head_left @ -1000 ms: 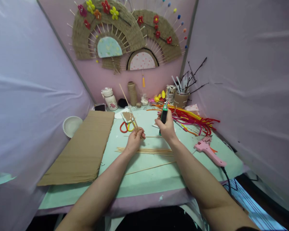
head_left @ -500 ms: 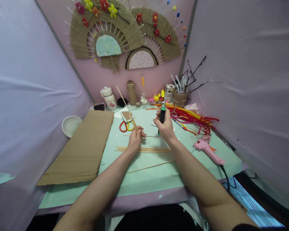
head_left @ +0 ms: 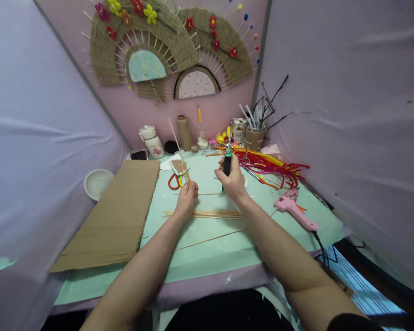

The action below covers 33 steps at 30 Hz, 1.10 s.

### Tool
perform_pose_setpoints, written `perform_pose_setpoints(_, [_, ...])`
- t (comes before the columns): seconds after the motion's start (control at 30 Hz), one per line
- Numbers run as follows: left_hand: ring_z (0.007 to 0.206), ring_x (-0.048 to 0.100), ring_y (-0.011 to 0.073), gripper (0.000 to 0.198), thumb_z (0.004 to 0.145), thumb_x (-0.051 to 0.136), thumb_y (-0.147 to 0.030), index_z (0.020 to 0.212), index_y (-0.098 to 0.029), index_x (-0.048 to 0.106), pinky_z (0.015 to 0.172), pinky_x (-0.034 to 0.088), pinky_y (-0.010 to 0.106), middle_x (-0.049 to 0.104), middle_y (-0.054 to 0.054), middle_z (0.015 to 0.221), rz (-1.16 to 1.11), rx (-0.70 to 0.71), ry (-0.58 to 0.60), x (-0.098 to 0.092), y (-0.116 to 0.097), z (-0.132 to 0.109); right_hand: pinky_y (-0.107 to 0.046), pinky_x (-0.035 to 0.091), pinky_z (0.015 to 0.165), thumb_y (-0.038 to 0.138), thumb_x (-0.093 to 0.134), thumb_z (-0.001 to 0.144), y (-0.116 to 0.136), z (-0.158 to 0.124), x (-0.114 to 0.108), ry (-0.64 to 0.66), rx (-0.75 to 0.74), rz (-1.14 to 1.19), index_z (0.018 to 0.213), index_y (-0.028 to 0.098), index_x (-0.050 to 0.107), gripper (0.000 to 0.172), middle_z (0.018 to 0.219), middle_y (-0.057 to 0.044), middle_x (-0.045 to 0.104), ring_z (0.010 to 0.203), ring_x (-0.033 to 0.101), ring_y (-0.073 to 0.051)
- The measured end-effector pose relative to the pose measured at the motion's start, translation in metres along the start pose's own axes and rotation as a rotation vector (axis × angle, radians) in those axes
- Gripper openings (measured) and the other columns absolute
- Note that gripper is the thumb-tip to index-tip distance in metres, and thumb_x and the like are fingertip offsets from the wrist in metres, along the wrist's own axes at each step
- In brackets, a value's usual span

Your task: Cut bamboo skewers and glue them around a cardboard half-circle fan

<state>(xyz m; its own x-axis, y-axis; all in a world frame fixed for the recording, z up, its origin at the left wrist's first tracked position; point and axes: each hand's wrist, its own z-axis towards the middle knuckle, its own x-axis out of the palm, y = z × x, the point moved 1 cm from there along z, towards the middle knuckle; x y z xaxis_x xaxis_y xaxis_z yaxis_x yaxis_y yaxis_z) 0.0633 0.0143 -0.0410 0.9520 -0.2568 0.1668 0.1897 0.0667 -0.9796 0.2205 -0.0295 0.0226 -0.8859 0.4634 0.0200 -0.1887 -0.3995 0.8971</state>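
Observation:
My left hand (head_left: 187, 198) is closed around several thin wooden sticks (head_left: 184, 171) of uneven length; one reaches well above the others. To its right, my right hand (head_left: 233, 177) grips an upright tool with a black-and-green handle (head_left: 227, 164) and a narrow metal tip (head_left: 230, 133); its exact kind is unclear. Beneath both hands, a row of long wooden skewers (head_left: 210, 214) lies across the table, partly behind my right forearm. A single skewer (head_left: 207, 239) slants nearer the front edge. Scissors (head_left: 173, 181) with red and yellow handles rest behind my left hand.
Cardboard (head_left: 120, 207) covers the table's left side beside a white paper plate (head_left: 98, 184). A pink glue gun (head_left: 296, 210) with a cord lies right. Coloured pipe cleaners (head_left: 272, 166), a twine spool (head_left: 184, 133), a white bottle (head_left: 152, 141) and a twig-filled pot (head_left: 255, 138) stand behind.
The view has shifted slightly, so most things appear a little further left. Both hands keep their hold, and the metal tip now shows more fully above the right hand.

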Motion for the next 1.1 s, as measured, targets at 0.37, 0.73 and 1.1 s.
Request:
perform_pose_setpoints(0.37, [0.064, 0.061, 0.0107, 0.042, 0.078, 0.066, -0.057, 0.081, -0.019, 0.049, 0.068, 0.052, 0.026, 0.054, -0.005, 0.063, -0.036, -0.004, -0.053, 0.0, 0.001, -0.005, -0.039, 0.047, 0.083, 0.027, 0.059, 0.07, 0.004, -0.002, 0.001, -0.009, 0.001, -0.039, 0.096, 0.026, 0.045, 0.029, 0.089, -0.001, 0.056, 0.083, 0.056, -0.02])
perform_pose_setpoints(0.73, [0.059, 0.063, 0.0125, 0.035, 0.08, 0.064, -0.049, 0.086, -0.017, 0.05, 0.064, 0.053, 0.03, 0.064, 0.0, 0.071, 0.028, 0.016, 0.02, 0.005, -0.005, -0.009, -0.038, 0.046, 0.081, 0.026, 0.058, 0.069, 0.001, -0.001, 0.002, 0.012, -0.002, 0.014, 0.094, 0.025, 0.042, 0.029, 0.091, -0.001, 0.051, 0.08, 0.052, -0.018])
perform_pose_setpoints(1.1, [0.062, 0.067, 0.0152, 0.038, 0.08, 0.062, -0.052, 0.087, -0.017, 0.05, 0.067, 0.055, 0.032, 0.067, 0.001, 0.07, 0.016, 0.067, -0.084, 0.002, 0.002, -0.006, -0.036, 0.046, 0.081, 0.028, 0.058, 0.071, 0.001, -0.003, 0.003, 0.028, -0.004, -0.024, 0.105, 0.025, 0.042, 0.037, 0.095, -0.002, 0.052, 0.08, 0.052, -0.018])
